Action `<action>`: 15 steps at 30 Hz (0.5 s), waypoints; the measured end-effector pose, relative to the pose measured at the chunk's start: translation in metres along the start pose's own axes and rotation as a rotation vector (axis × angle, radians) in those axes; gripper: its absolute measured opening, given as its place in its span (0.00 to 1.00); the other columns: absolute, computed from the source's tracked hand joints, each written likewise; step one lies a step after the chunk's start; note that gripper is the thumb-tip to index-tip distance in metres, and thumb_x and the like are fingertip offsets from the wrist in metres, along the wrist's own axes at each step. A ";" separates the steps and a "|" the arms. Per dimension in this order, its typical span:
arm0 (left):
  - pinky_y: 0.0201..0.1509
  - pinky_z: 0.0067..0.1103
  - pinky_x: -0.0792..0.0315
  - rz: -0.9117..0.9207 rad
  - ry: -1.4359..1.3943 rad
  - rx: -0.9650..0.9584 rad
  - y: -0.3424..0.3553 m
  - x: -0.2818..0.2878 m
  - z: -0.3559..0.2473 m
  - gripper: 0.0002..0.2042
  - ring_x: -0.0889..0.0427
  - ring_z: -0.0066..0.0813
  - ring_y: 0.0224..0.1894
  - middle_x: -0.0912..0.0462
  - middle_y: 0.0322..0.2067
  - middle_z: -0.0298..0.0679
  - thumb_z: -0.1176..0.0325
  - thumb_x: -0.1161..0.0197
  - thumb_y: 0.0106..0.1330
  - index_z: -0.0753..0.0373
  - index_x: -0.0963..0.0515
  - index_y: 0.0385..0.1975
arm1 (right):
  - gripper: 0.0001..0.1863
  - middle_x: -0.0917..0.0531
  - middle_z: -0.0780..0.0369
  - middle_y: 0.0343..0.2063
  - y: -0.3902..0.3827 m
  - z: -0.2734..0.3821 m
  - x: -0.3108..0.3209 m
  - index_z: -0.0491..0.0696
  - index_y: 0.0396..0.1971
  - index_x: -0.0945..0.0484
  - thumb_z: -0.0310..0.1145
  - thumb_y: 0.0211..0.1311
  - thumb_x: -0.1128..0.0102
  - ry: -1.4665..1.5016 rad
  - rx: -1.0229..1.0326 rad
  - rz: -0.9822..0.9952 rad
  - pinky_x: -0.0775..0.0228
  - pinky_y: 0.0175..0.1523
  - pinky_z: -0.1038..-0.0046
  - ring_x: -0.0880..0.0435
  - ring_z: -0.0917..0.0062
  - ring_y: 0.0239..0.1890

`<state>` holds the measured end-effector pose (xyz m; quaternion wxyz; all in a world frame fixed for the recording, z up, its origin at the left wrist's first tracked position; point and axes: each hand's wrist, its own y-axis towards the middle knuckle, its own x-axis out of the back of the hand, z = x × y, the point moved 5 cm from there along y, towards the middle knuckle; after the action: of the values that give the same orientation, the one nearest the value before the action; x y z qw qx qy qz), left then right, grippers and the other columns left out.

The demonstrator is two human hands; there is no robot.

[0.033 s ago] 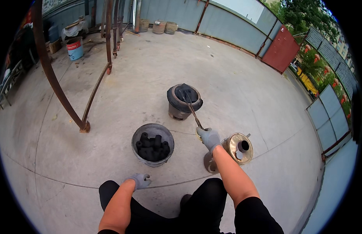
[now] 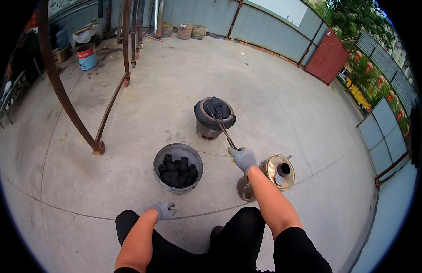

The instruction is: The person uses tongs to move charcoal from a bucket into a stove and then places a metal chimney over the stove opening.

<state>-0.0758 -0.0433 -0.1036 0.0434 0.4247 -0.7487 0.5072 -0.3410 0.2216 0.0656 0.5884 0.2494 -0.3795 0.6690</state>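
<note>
Gripping the tongs, right hand is nearer the stove; tongs' long axis runs forward-left from it into the stove's mouth. Whether tips pinch charcoal: cannot tell. Left hand empty, loosely curled, near side of the bucket.

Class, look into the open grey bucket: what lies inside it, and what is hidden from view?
The grey bucket holds a heap of black, rod-like pieces. The heap covers the bottom, so the lowest pieces and anything beneath them cannot be seen.
</note>
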 end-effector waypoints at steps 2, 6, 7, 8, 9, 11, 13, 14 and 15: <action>0.63 0.34 0.28 -0.013 0.021 0.010 -0.004 0.000 -0.003 0.30 0.22 0.47 0.60 0.21 0.59 0.45 0.47 0.48 0.68 0.54 0.31 0.67 | 0.37 0.15 0.41 0.39 0.010 0.001 -0.003 0.36 0.44 0.17 0.61 0.56 0.43 -0.228 0.020 0.104 0.27 0.52 0.60 0.15 0.52 0.45; 0.62 0.34 0.27 -0.056 0.091 -0.032 -0.004 -0.003 -0.001 0.30 0.22 0.47 0.59 0.21 0.60 0.44 0.48 0.49 0.68 0.54 0.32 0.67 | 0.35 0.15 0.41 0.38 0.016 -0.029 -0.010 0.37 0.43 0.17 0.59 0.56 0.43 -0.206 0.077 0.057 0.27 0.52 0.58 0.15 0.51 0.45; 0.62 0.34 0.27 -0.056 0.084 -0.032 -0.002 -0.002 0.000 0.30 0.22 0.47 0.59 0.21 0.60 0.44 0.48 0.49 0.68 0.54 0.32 0.67 | 0.35 0.15 0.41 0.38 0.023 -0.029 -0.012 0.37 0.42 0.16 0.59 0.56 0.43 -0.224 0.049 0.061 0.27 0.52 0.58 0.15 0.50 0.45; 0.62 0.34 0.27 -0.038 0.044 -0.013 -0.004 -0.002 0.004 0.30 0.22 0.47 0.59 0.22 0.60 0.44 0.48 0.49 0.68 0.54 0.32 0.68 | 0.34 0.15 0.41 0.38 0.023 -0.027 -0.014 0.37 0.40 0.16 0.58 0.55 0.43 -0.241 0.016 0.071 0.27 0.52 0.57 0.16 0.50 0.45; 0.63 0.34 0.28 -0.019 0.006 0.007 -0.005 -0.002 0.006 0.30 0.22 0.47 0.60 0.22 0.61 0.44 0.48 0.49 0.68 0.54 0.32 0.68 | 0.34 0.15 0.41 0.38 0.024 -0.024 -0.014 0.37 0.40 0.16 0.58 0.55 0.43 -0.247 0.012 0.080 0.27 0.52 0.57 0.16 0.50 0.45; 0.63 0.34 0.28 0.005 -0.024 0.041 -0.006 0.001 0.006 0.30 0.22 0.47 0.60 0.22 0.61 0.43 0.48 0.50 0.68 0.54 0.32 0.68 | 0.34 0.15 0.42 0.37 0.025 -0.012 -0.007 0.37 0.39 0.16 0.58 0.55 0.44 -0.279 0.032 0.049 0.27 0.51 0.57 0.16 0.50 0.45; 0.64 0.34 0.29 0.026 -0.050 0.078 -0.009 -0.003 0.011 0.30 0.22 0.47 0.60 0.22 0.61 0.43 0.48 0.50 0.68 0.54 0.32 0.68 | 0.33 0.15 0.42 0.37 0.020 -0.011 -0.005 0.38 0.38 0.15 0.58 0.55 0.44 -0.226 0.033 0.060 0.27 0.50 0.57 0.15 0.50 0.44; 0.65 0.34 0.29 0.000 -0.015 0.064 -0.008 -0.004 0.011 0.30 0.22 0.47 0.60 0.22 0.61 0.43 0.47 0.50 0.68 0.54 0.33 0.68 | 0.33 0.15 0.42 0.36 0.022 -0.015 -0.003 0.37 0.37 0.15 0.58 0.55 0.44 -0.232 0.045 0.042 0.27 0.50 0.57 0.15 0.49 0.44; 0.65 0.34 0.30 -0.027 0.019 0.049 -0.007 -0.004 0.011 0.30 0.22 0.47 0.60 0.22 0.61 0.43 0.47 0.50 0.68 0.53 0.33 0.68 | 0.33 0.15 0.42 0.36 0.024 -0.018 -0.001 0.37 0.36 0.15 0.57 0.55 0.44 -0.239 0.058 0.024 0.27 0.50 0.57 0.15 0.49 0.43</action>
<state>-0.0648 -0.0506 -0.1057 0.0467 0.4309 -0.7297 0.5288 -0.3621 0.2351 0.0495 0.5233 0.3397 -0.4305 0.6522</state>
